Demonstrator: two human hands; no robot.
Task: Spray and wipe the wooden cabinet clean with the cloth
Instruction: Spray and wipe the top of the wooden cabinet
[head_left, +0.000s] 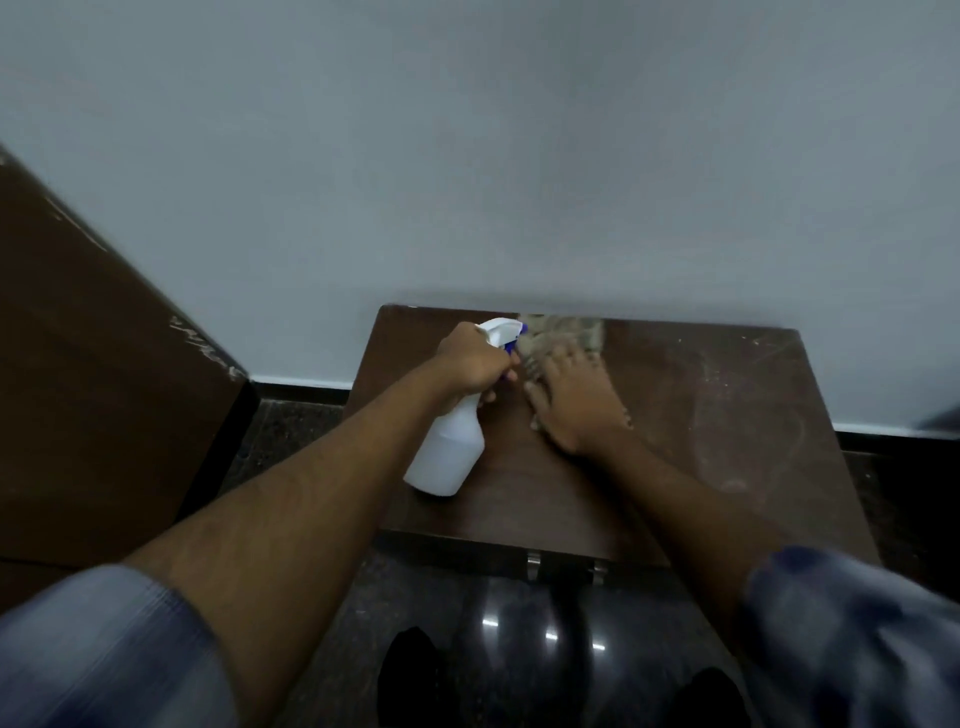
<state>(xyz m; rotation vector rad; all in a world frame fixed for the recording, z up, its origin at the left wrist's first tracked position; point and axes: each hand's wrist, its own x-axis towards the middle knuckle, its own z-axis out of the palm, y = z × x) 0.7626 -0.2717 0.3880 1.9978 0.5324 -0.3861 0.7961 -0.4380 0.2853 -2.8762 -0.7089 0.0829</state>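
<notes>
With left hand (470, 364) curled round neck of bottle (447, 452), held tilted over cabinet (727, 395). With right hand (574, 402) spread flat, pressing cloth (563, 332) onto top near back edge. Likely soft, limp, light: best pinned under palm, not pinched.

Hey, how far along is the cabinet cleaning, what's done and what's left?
Done: the left part of the dark brown wooden cabinet top looks streak-free. In hand: the left hand grips the white plastic spray bottle; the right hand presses the beige cloth near the back edge. Left: pale dusty smears on the right side.
</notes>
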